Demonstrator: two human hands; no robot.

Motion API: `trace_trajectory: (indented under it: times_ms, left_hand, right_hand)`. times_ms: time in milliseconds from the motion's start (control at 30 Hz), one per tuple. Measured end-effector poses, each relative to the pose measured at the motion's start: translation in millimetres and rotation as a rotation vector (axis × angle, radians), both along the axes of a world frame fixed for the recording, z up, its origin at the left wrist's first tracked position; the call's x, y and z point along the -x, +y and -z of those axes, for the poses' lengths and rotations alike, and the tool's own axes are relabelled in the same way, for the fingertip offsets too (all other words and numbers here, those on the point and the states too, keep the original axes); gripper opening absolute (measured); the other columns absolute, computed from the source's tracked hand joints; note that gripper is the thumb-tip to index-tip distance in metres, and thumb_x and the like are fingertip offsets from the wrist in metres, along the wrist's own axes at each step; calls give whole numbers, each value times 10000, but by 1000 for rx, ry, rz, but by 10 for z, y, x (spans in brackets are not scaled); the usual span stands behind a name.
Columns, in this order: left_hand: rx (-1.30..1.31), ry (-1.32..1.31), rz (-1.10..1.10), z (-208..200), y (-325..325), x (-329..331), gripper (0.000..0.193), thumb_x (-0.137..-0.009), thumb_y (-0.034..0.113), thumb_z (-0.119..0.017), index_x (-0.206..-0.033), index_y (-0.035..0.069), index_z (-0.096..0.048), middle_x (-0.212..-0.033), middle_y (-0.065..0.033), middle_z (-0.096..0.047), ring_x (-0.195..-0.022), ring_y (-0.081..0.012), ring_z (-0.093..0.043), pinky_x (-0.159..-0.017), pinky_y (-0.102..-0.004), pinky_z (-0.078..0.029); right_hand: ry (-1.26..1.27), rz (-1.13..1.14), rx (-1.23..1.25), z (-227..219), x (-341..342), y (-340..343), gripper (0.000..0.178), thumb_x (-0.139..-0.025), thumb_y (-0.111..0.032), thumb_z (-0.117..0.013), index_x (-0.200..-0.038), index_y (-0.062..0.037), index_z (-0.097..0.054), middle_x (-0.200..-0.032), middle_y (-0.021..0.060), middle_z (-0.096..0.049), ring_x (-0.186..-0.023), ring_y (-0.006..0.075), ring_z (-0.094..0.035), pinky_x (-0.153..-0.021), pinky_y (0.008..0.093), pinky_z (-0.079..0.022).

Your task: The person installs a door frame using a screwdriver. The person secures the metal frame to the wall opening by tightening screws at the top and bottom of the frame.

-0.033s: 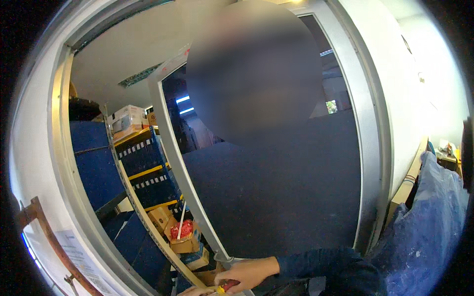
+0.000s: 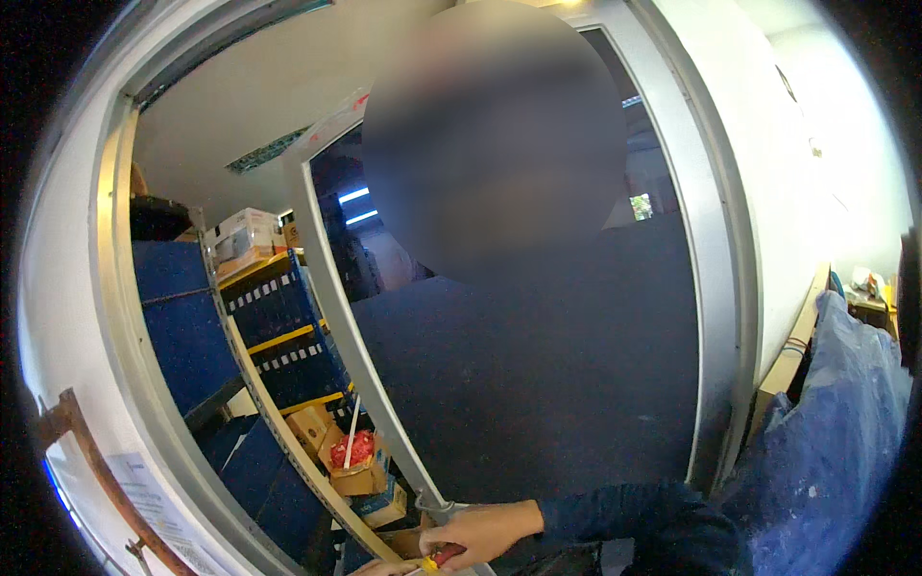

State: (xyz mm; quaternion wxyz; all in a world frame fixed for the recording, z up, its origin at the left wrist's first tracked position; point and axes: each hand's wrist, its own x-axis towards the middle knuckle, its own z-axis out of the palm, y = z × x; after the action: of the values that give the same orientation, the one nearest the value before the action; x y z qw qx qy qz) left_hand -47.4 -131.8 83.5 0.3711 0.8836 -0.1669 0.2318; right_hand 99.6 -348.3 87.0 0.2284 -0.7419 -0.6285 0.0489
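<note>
At the lower edge, my right hand [image 2: 490, 531] reaches in from the right in a dark blue sleeve. Its fingers are closed round the red handle of a small red-and-yellow tool [image 2: 448, 554], which looks like a screwdriver. Just left of the yellow end lies my left hand [image 2: 382, 568], mostly cut off by the picture's edge, so its grip is hidden. Both hands are at the edge of a grey-framed door [image 2: 384, 413], right below its lever handle [image 2: 435, 504]. The door has a dark lower panel and glass above.
Left of the door, blue shelving [image 2: 279, 341] holds boxes, with an open carton [image 2: 353, 480] containing something red. A rusty metal bar [image 2: 106, 470] stands by the left wall. Blue plastic sheeting [image 2: 826, 432] hangs at the right. A blurred round patch covers the door glass.
The view has shifted very slightly, so the shelving sits a little further left. My hands and the tool show no clear movement.
</note>
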Motion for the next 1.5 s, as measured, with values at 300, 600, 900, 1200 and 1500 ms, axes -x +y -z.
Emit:
trace_trajectory:
  times_ms: [300,600,900,1200,1500]
  left_hand:
    - [-110,271,47,407,280,-226,302,-909,296,-651,-924,2,-720,-847,-154,-718,-776,-303,-692,-738,-389,-532]
    - [-131,135,72,239,107,-377,343,-890,380,-656,-903,49,-746,-897,-151,-739,-816,-285,-714,-755,-399,-552]
    - [-168,26,23,-102,66,-231,183,-894,197,-671,-899,23,-727,-950,-142,-720,-878,-352,-667,-794,-429,-525]
    - [-421,-680,-55,-401,230,-461,201,-847,226,-746,-931,44,-746,-981,-176,-712,-921,-356,-648,-804,-454,-513]
    - [-390,-1110,-752,-1845,1022,-522,640,-829,179,-724,-1421,62,-511,-1434,-234,-491,-1352,-433,-422,-1156,-494,-307]
  right_hand:
    - [-158,-43,-342,292,138,-92,413,-904,-455,-697,-1088,-86,-691,-961,134,-688,-851,295,-659,-751,392,-510]
    - [767,14,-191,809,-50,-126,405,-929,-390,-700,-1175,-72,-657,-1128,52,-664,-1006,147,-609,-841,331,-494]
    - [1241,85,-224,312,227,-428,467,-952,-392,-688,-1311,-113,-582,-1231,50,-623,-1155,159,-563,-1009,354,-456]
    - [1152,-3,-262,-231,-217,-231,498,-959,-514,-634,-1237,-104,-585,-739,-59,-457,-490,8,-372,-385,189,-256]
    - [-264,181,-912,-2825,-183,397,212,-915,-293,-729,-981,-95,-694,-790,28,-677,-616,126,-619,-514,281,-497]
